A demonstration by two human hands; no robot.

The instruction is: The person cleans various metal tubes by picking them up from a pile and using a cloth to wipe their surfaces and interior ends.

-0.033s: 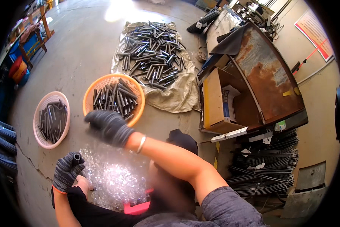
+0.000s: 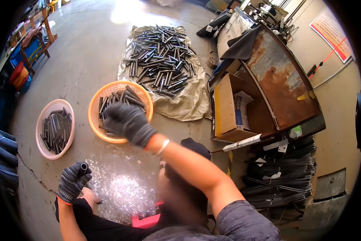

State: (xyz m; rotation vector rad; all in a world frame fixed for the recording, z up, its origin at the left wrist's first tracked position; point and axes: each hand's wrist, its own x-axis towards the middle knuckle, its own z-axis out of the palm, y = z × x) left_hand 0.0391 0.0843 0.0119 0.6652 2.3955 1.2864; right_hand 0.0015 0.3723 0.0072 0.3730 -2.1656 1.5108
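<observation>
My left hand (image 2: 73, 183), in a grey striped knit glove, is closed round a short dark tube whose hollow end (image 2: 84, 165) points up. My right hand (image 2: 130, 123), in a dark glove, is over the near part of an orange plastic basket (image 2: 93, 105). Motion smears its fingers, so whether they hold anything is unclear. Dark tubes (image 2: 129, 98) lie in this basket, partly hidden by the hand. Below the hands, a heap of shiny clear plastic pieces (image 2: 126, 193) lies between my legs, with a pink-red plastic edge (image 2: 145, 221) beside it.
A pale pink basket (image 2: 71, 138) of dark pieces stands at the left. Many tubes (image 2: 160, 60) cover a beige sheet (image 2: 184, 109) ahead. At the right are a rusty metal panel (image 2: 282, 80), a cardboard box (image 2: 225, 104) and bundles of thin dark rods (image 2: 282, 176).
My right hand has moved rightward and slightly away from me, from the basket's near left rim to over its near part. My left hand has barely shifted and still holds the tube.
</observation>
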